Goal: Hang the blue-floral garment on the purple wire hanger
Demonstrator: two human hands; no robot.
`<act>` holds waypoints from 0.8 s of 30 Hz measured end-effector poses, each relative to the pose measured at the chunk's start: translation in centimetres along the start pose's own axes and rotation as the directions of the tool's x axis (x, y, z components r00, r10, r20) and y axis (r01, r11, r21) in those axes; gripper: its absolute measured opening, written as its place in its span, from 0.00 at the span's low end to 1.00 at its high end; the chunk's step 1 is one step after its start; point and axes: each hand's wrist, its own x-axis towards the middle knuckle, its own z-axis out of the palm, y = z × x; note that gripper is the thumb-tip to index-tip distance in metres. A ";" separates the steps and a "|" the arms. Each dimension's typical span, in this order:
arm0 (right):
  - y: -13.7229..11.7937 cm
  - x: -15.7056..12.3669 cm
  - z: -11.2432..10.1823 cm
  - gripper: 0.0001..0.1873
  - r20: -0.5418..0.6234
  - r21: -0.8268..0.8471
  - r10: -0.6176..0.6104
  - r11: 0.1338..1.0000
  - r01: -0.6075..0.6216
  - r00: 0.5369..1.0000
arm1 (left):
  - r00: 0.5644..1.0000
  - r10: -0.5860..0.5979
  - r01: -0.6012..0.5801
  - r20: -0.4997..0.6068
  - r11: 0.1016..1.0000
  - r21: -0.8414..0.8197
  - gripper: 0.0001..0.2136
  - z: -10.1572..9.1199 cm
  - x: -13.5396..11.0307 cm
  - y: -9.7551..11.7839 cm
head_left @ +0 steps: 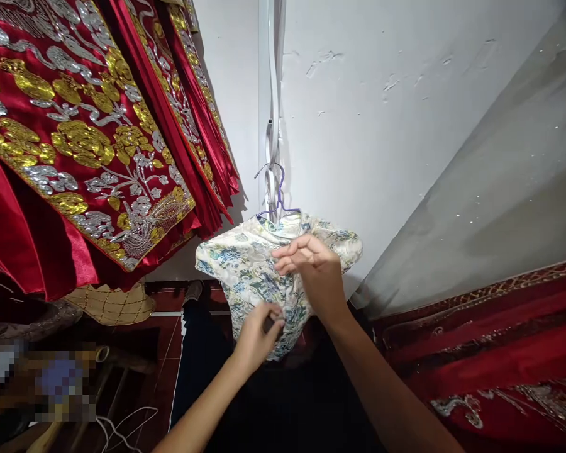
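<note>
A short-sleeved shirt [249, 270] with a blue, green and cream floral print hangs on a purple hanger [282, 189]. The hanger's hook is caught on a white strap or pole [273, 94] against the wall. Low on the shirt's front, my left hand [257, 336] has thumb and forefinger curled together at the front edge, seemingly pinching the cloth. Higher up, just below the collar, my right hand [314, 261] is held before the shirt with its fingers bent and apart; nothing shows in them. Both hands partly cover the shirt's front.
Red garments with gold and silver sequins [85, 145] hang close at the left. Red embroidered cloth [514, 340] lies at the lower right, under a grey sheet [504, 207]. A white cable [127, 428] trails over the floor near a person's leg [193, 371].
</note>
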 end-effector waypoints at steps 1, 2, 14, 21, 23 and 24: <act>0.0 -0.4 0.1 0.04 0.012 -0.040 -0.017 0.999 0.017 1.000 | 0.997 0.033 -0.037 -0.075 0.998 -0.051 0.09 -1.0 1.2 1.7; -0.1 -0.7 0.2 0.05 0.033 -0.066 -0.029 0.997 0.031 0.999 | 0.987 0.075 -0.087 -0.142 0.993 -0.081 0.14 -2.0 2.5 3.4; 6.2 0.2 -0.9 0.08 -0.073 -0.131 -0.002 0.991 -0.007 0.997 | 0.830 0.419 -0.341 -0.369 0.904 0.259 0.07 -3.9 8.8 10.4; 9.6 -3.8 -1.3 0.06 0.036 0.076 0.236 0.968 -0.238 0.971 | 0.595 0.110 -0.319 -0.796 0.942 -0.108 0.10 -11.0 8.3 7.5; 8.9 -5.4 -0.7 0.10 0.095 0.125 0.286 0.947 -0.297 0.953 | 0.651 -0.150 -0.313 -0.744 0.840 -0.443 0.09 -12.6 7.3 4.8; 8.7 -6.1 -0.3 0.16 0.119 0.146 0.316 0.932 -0.331 0.941 | 0.696 -0.289 -0.265 -0.658 0.747 -0.609 0.09 -12.7 6.6 3.4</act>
